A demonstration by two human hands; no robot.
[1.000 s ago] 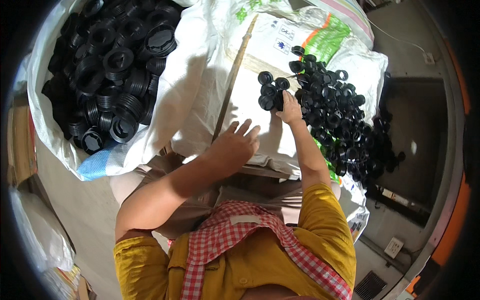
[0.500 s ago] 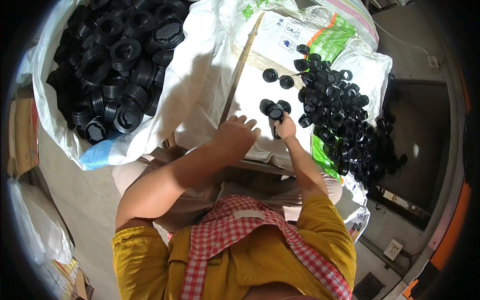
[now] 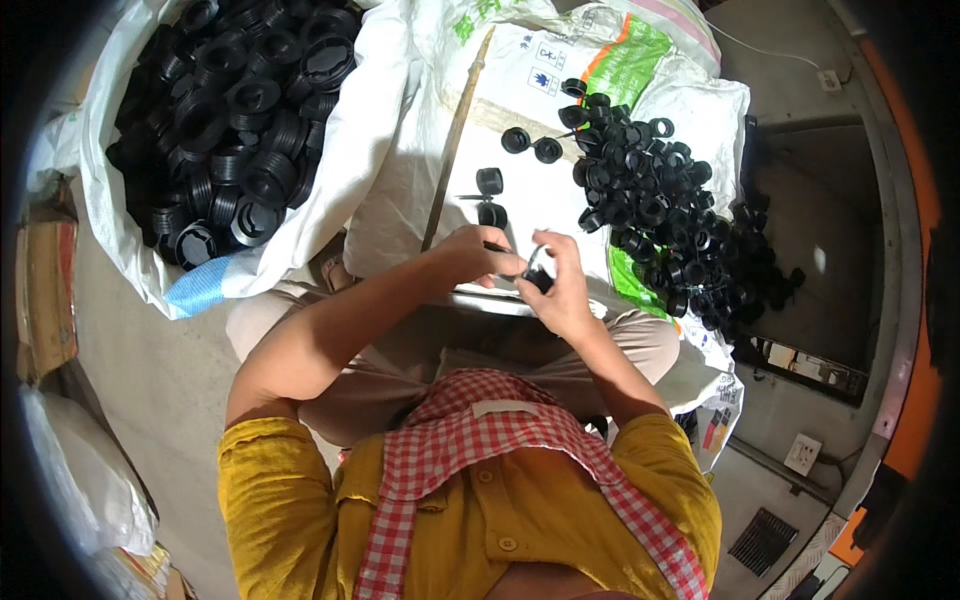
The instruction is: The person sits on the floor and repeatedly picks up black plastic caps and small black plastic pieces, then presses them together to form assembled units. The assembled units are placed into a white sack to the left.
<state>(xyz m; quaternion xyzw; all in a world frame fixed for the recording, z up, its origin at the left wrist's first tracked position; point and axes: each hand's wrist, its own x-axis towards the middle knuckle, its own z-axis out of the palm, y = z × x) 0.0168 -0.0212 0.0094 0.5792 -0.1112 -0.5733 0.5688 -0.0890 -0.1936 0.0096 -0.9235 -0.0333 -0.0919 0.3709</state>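
Over the near edge of the white sacking, my two hands meet around a black plastic cap (image 3: 538, 279). My right hand (image 3: 565, 290) has closed its fingers on the cap from the right. Opposite it, my left hand (image 3: 478, 257) is pinched around a thin dark stem (image 3: 497, 247) that runs toward the cap; whether the two are joined I cannot tell. Just beyond my left hand lie a black cap (image 3: 489, 181) and another cap (image 3: 491, 214) beside a thin stem. Farther off, a pair of joined black caps (image 3: 531, 145) rests on the sacking.
At the right is a heap of small black caps (image 3: 650, 200). A white sack (image 3: 375, 110) at the left holds large black threaded plugs (image 3: 228, 162). A wooden stick (image 3: 455, 140) lies on the white sacking (image 3: 540, 190). A wall socket (image 3: 803, 454) is at the lower right.
My right hand has come back toward me and left with black plastic in it, meeting my left hand. A cluster of caps has left its place; two caps now lie beyond my left hand.
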